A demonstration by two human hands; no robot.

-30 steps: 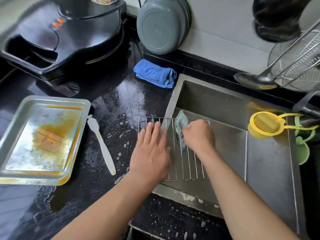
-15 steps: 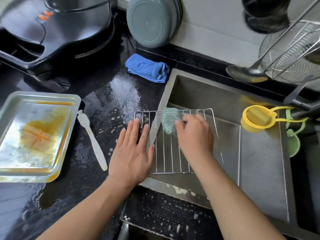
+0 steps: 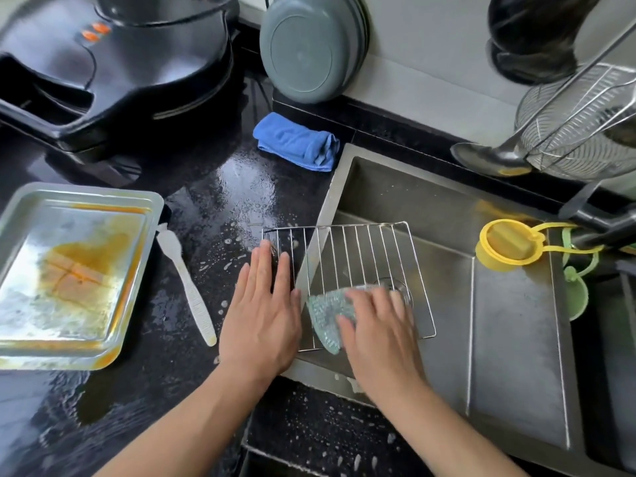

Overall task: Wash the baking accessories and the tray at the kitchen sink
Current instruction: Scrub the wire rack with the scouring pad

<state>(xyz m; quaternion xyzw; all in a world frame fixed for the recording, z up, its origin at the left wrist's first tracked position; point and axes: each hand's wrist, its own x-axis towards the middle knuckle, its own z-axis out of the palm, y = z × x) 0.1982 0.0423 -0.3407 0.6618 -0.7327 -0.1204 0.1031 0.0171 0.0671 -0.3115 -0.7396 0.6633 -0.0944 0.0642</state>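
The wire rack [image 3: 358, 256] straddles the sink's [image 3: 509, 339] left rim — half on the worktop [image 3: 213, 187]. Left of it the brush [image 3: 187, 287], then the tray [image 3: 74, 273] at the worktop's left edge; the cloth [image 3: 297, 142] lies behind.

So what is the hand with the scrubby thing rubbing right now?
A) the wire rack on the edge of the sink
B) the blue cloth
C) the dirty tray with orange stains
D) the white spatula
A: the right hand presses the green scrubber onto the wire rack, which lies half over the sink, while the left hand holds the rack flat.
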